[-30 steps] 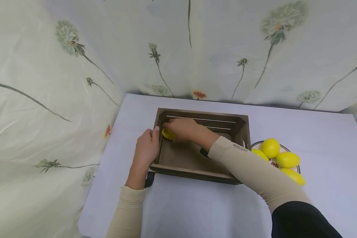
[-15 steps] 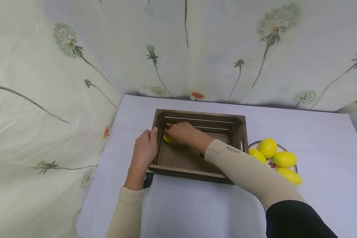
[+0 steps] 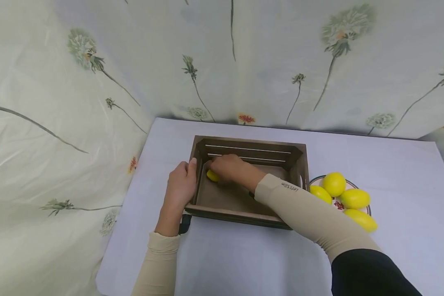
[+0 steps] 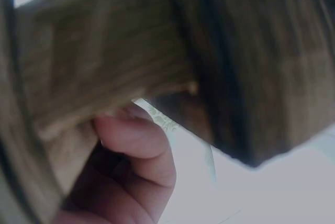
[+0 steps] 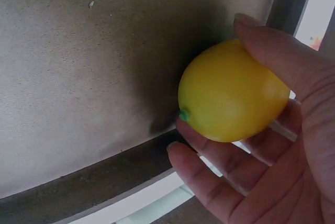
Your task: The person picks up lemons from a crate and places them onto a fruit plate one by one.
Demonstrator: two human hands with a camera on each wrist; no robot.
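A brown slatted wooden crate [image 3: 229, 197] stands on the table, and my left hand [image 3: 182, 183] grips its left end wall. The thumb lies on top of that wall. In the left wrist view, the curled fingers [image 4: 138, 140] come up under a slat. Inside the crate's back left corner, my right hand [image 3: 227, 166] holds a yellow lemon [image 5: 230, 96] with a green tip, close over the crate floor. Its thumb [image 5: 277, 48] is on one side of the fruit and the fingers bend round the other. The head view shows only part of this lemon.
Right of the crate is a dark-rimmed plate [image 3: 349, 184] with several lemons [image 3: 356, 199] on it; one lemon [image 3: 360, 220] hangs over its near edge. The right forearm crosses the crate's near right corner. Behind the white table [image 3: 244, 263] hangs a dandelion-patterned curtain [image 3: 266, 61].
My right hand and its lemon have shifted slightly nearer and to the right within the crate's corner. The left hand keeps its grip on the crate wall.
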